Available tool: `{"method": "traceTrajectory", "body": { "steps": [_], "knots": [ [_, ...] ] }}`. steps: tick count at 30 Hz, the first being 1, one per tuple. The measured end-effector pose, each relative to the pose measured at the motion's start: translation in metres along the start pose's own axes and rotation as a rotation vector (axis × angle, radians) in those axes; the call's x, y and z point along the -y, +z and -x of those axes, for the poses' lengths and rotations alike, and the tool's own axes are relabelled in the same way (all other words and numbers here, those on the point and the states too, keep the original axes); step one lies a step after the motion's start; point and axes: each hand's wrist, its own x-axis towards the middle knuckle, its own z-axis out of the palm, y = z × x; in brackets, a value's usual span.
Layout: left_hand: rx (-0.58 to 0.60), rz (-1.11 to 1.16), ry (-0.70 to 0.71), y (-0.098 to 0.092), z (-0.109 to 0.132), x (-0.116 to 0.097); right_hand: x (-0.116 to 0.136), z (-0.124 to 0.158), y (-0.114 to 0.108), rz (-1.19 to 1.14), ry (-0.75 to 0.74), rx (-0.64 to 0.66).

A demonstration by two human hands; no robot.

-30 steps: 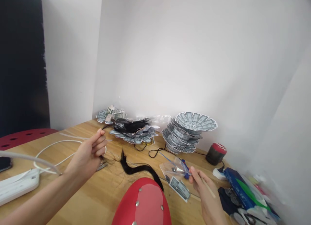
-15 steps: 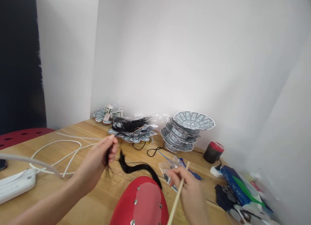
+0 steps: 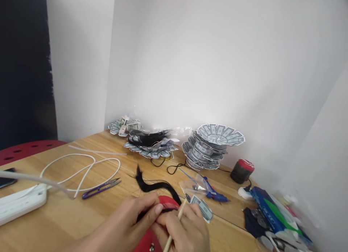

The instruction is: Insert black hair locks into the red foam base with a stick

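Both my hands meet low in the middle, over a red rounded piece (image 3: pixel 166 202) with metal studs. My left hand (image 3: pixel 130 223) is closed, pinching a small tuft of black hair against the red piece's top edge. My right hand (image 3: pixel 185 228) is closed round a thin wooden stick (image 3: pixel 175 223) that points up toward the hair. A longer lock of black hair (image 3: pixel 154 185) lies curved on the wooden table (image 3: pixel 89 215) just beyond the hands.
Purple thread snips (image 3: pixel 99 187) lie left of the hands by a looped white cable (image 3: pixel 81 168) and white power strip (image 3: pixel 23 203). Stacks of banknote-print paper flowers (image 3: pixel 212 145), more black hair (image 3: pixel 148 139), a red-lidded jar (image 3: pixel 241 171), a blue glue gun (image 3: pixel 214 194) and clutter fill the back and right.
My left hand came down from the table's middle with the hair tuft to the red piece. My right hand swung in with the stick to meet it. The snips now lie uncovered.
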Motion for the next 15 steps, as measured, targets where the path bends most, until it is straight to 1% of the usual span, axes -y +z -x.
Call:
{"method": "traceTrajectory", "body": {
  "steps": [2,3,4,6,8,10,11,13,15],
  "knots": [
    [0.052,-0.081,-0.014,-0.006,0.0,-0.005,0.001,0.003,0.005,-0.024,0.057,-0.065],
    [0.078,-0.116,-0.017,-0.009,-0.001,-0.006,0.001,0.004,0.006,-0.041,0.088,-0.065],
    [0.102,-0.142,-0.022,-0.012,-0.001,-0.007,0.001,0.005,0.005,-0.063,0.12,-0.039],
    [0.163,-0.155,-0.04,-0.018,-0.003,-0.008,-0.001,0.005,0.0,-0.112,0.18,0.074],
    [0.236,-0.101,-0.066,-0.023,-0.005,-0.007,-0.004,0.003,-0.008,-0.151,0.264,0.178],
    [0.293,0.005,-0.092,-0.027,-0.008,-0.004,-0.009,0.001,-0.015,-0.203,0.405,0.268],
    [0.303,0.052,-0.099,-0.029,-0.009,-0.003,-0.012,0.001,-0.017,-0.25,0.491,0.325],
    [0.289,0.107,-0.115,-0.031,-0.012,0.0,-0.019,0.001,-0.019,-0.372,0.682,0.389],
    [0.255,0.128,-0.129,-0.031,-0.015,0.002,-0.026,0.003,-0.018,-0.533,0.854,0.394]
  ]
}}
